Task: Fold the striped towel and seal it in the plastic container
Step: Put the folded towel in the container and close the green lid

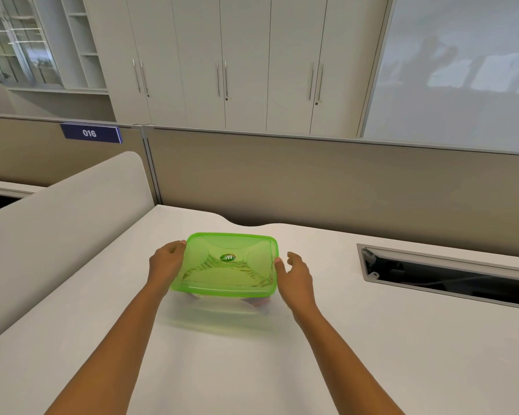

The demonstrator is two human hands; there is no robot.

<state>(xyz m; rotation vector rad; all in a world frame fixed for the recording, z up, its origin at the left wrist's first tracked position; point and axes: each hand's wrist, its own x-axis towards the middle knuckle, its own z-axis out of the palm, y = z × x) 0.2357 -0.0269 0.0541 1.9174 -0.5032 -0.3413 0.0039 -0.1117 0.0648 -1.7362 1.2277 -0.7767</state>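
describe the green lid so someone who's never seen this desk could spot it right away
Start at the white desk in front of the tan partition. Near the desk's far edge, between the left hand and right hand, sits a clear container topped by the green lid. It is the only bright green thing there, with a round logo at its centre.

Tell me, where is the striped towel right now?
In the head view, the striped towel lies inside the clear plastic container mid-desk, showing through the translucent green plastic lid, between the left hand and the right hand.
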